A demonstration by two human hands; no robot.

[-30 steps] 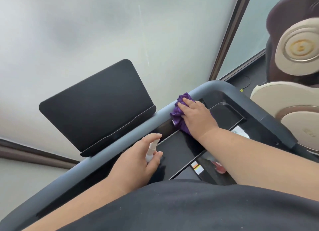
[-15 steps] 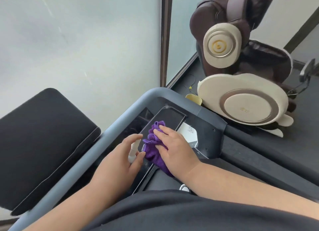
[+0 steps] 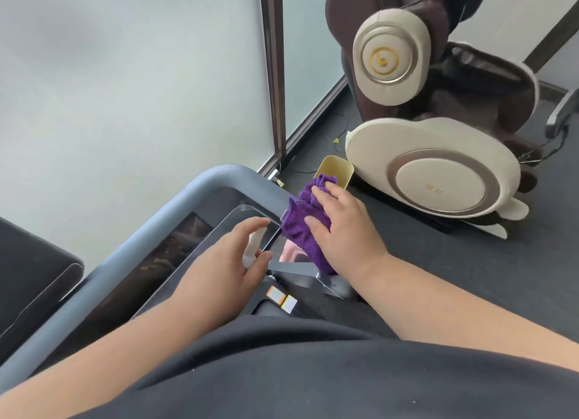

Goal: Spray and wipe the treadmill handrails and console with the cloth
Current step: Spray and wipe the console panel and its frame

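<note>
The treadmill's grey handrail (image 3: pixel 200 180) curves around a glossy black console (image 3: pixel 175 255). My right hand (image 3: pixel 344 227) lies flat, fingers straight, on a purple cloth (image 3: pixel 302 221) and presses it onto the console's right end near the rail corner. My left hand (image 3: pixel 225 268) grips a small white spray bottle (image 3: pixel 253 246) over the console panel, thumb and fingers curled round it. Most of the bottle is hidden inside that hand.
A black tablet holder (image 3: pixel 28 281) sticks out at the left beyond the rail. A brown and cream massage chair (image 3: pixel 432 180) stands on the dark floor to the right, with a small yellow bin (image 3: pixel 336 171) beside it. A frosted glass wall (image 3: pixel 131 83) is ahead.
My right hand slid the purple cloth rightward along the console to its right end. The view swung right, and my left hand with the bottle stayed over the panel.
</note>
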